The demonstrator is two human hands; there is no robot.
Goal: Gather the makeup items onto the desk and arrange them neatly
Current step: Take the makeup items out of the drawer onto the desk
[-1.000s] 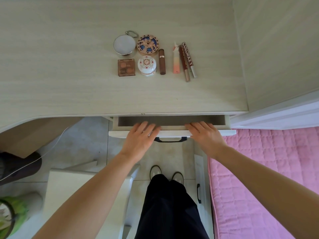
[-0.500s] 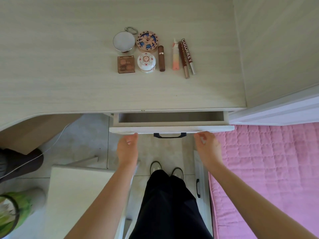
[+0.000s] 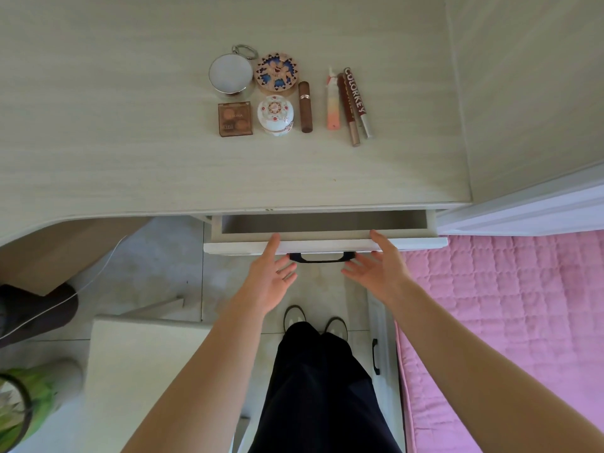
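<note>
Makeup items lie in tidy rows on the pale wooden desk (image 3: 130, 142): a round silver mirror compact (image 3: 230, 74), a patterned round compact (image 3: 277, 72), a brown square palette (image 3: 235, 119), a white ornate jar (image 3: 275, 115), a brown lipstick (image 3: 305, 107), a peach tube (image 3: 333, 100) and two slim lip sticks (image 3: 354, 104). Below the desk edge a white drawer (image 3: 323, 246) with a black handle (image 3: 321, 257) stands slightly open, showing nothing inside. My left hand (image 3: 269, 276) and right hand (image 3: 380, 269) are spread flat in front of the drawer front, fingertips at its top edge.
A pink quilted bed (image 3: 510, 322) lies to the right. A white stool (image 3: 147, 380) stands lower left, with a green object (image 3: 29, 397) and a white cable (image 3: 81, 289) beside it. My dark trousers and shoes (image 3: 315, 322) are below the drawer.
Both hands left the drawer's top edge, dropped below it with fingers curled, and now reach back up flat against the drawer front. The drawer looks about as far open as before.
</note>
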